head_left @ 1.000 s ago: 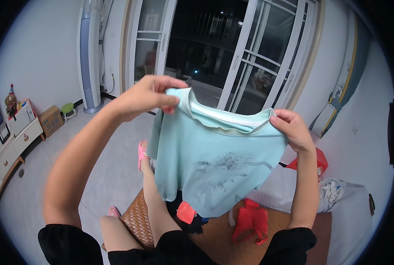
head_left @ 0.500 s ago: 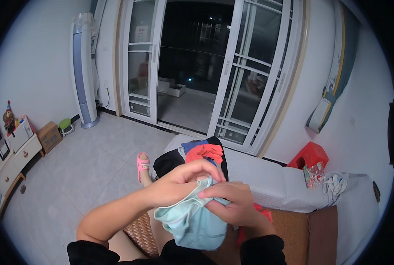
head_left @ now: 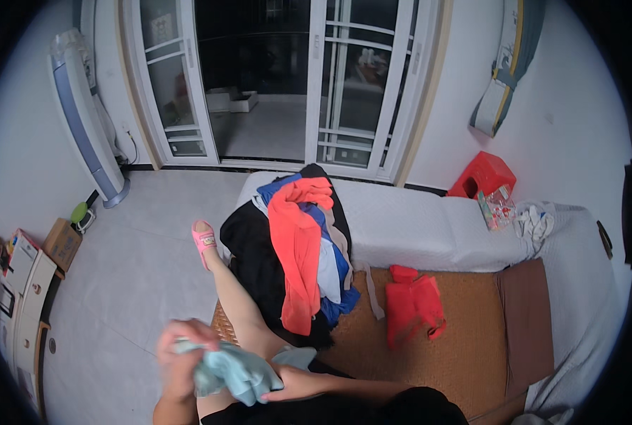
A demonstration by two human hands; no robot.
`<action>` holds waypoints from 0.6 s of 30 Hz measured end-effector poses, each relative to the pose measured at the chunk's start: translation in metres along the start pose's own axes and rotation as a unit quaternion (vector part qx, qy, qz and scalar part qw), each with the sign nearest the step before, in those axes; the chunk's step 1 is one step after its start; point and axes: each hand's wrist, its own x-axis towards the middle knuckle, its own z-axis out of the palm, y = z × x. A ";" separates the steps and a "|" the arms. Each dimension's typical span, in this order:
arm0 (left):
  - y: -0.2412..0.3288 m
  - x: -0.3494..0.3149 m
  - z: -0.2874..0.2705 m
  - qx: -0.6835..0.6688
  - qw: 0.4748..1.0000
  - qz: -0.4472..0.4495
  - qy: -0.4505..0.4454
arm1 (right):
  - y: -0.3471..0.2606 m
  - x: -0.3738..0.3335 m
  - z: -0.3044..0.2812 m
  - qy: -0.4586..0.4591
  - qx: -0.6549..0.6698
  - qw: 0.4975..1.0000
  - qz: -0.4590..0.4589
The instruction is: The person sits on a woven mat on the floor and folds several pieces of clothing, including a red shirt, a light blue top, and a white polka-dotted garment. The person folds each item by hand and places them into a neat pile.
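L hand [head_left: 180, 348], blurry, grips lt-blue garment [head_left: 236, 375] from its 10 o'clock. Pink slipper [head_left: 204, 241] approx 12. Garment bunched over legs [head_left: 239, 304], btwn hands. R hand [head_left: 300, 382] at 3, gripping its edge. Clothes pile [head_left: 298, 248], mostly blk & coral, at 1. Red garment [head_left: 413, 308] at 2 on brn mat [head_left: 465, 340]; red stool [head_left: 495, 172] also 2, farther.

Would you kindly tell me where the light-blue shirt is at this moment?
In the head view, the light-blue shirt is bunched left of centre near the lower edge, between the left hand and right hand.
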 end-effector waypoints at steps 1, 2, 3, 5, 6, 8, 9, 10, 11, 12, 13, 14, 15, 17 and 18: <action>0.000 0.005 0.000 -0.078 0.994 0.057 0.049 | 0.020 0.000 0.001 -0.041 -0.018 0.998 0.037; -0.002 0.012 -0.001 -0.154 0.977 0.111 0.099 | 0.042 -0.003 0.003 -0.081 -0.033 0.993 0.074; 0.000 0.014 -0.006 -0.152 0.978 0.087 0.116 | 0.072 -0.002 0.010 -0.085 -0.023 0.995 0.048; 0.003 0.017 -0.024 -0.164 0.974 0.045 0.152 | 0.070 -0.001 -0.010 -0.067 -0.041 0.997 0.023; -0.008 0.012 -0.038 -0.160 0.977 -0.006 0.138 | 0.058 0.005 -0.031 -0.016 -0.012 1.000 -0.020; -0.039 0.002 -0.049 -0.071 0.991 -0.096 0.058 | 0.077 0.023 -0.091 0.157 -0.173 0.958 -0.167; -0.053 -0.007 -0.050 -0.007 0.987 -0.156 0.040 | 0.072 0.033 -0.112 0.302 -0.036 0.952 -0.033; -0.067 -0.011 -0.043 0.008 0.978 -0.208 0.011 | 0.106 0.046 -0.146 0.468 -0.086 0.879 0.002; -0.085 -0.021 -0.044 -0.018 0.968 -0.250 0.023 | 0.117 0.063 -0.173 0.551 -0.179 0.815 -0.010; -0.096 -0.026 -0.044 -0.049 0.962 -0.270 0.004 | 0.123 0.075 -0.194 0.594 -0.234 0.770 -0.010; -0.101 -0.027 -0.039 -0.073 0.955 -0.286 0.000 | 0.128 0.085 -0.212 0.620 -0.263 0.739 0.023; -0.106 -0.028 -0.037 -0.089 0.949 -0.303 0.007 | 0.133 0.094 -0.229 0.646 -0.291 0.704 0.055; -0.109 -0.031 -0.039 -0.101 0.942 -0.319 0.020 | 0.137 0.108 -0.241 0.665 -0.314 0.672 0.086; -0.116 -0.031 -0.042 -0.115 0.939 -0.322 0.038 | 0.140 0.122 -0.269 0.638 -0.205 0.733 0.120; -0.117 -0.032 -0.046 -0.116 0.937 -0.326 0.048 | 0.140 0.127 -0.273 0.617 -0.146 0.760 0.140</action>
